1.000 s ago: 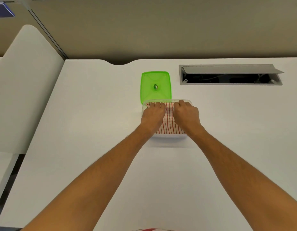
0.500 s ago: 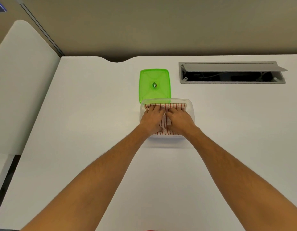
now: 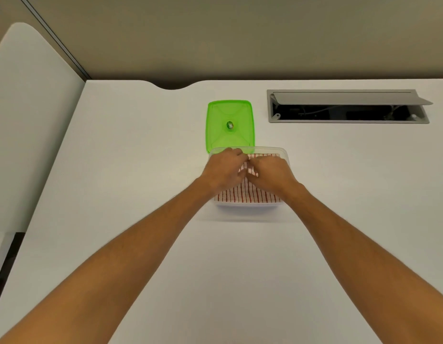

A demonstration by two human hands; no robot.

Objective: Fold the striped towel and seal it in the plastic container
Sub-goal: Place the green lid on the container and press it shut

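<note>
Change: both hands have shifted on the towel since half a second ago; the left hand (image 3: pixel 224 170) now lies nearer the far-left corner of the container, and the fingers of both, flatter before, are curled.
Left hand: knuckles up, fingers bent down onto the striped towel (image 3: pixel 250 196); whether they pinch the cloth or only press it cannot be told.
Right hand: the right hand (image 3: pixel 271 173) touches the left at the thumbs, fingers likewise curled onto the towel; grip uncertain.
Towel: one, folded, red-and-white striped, lying inside the plastic container (image 3: pixel 285 155), its near edge along the near wall.
Container: one, clear, rectangular, open-topped, standing on the desk.
Lid: one green lid (image 3: pixel 230 126), flat on the desk just beyond the container, its near edge seen through the container's far rim; a small round emblem at its centre.
Surface: one white desk (image 3: pixel 116 194) with a curved notch in its far edge.
Cable port: one grey cable tray (image 3: pixel 347 106) recessed at far right, flap raised.
Room: beige wall behind; one white partition panel (image 3: pixel 29 132) at left.
</note>
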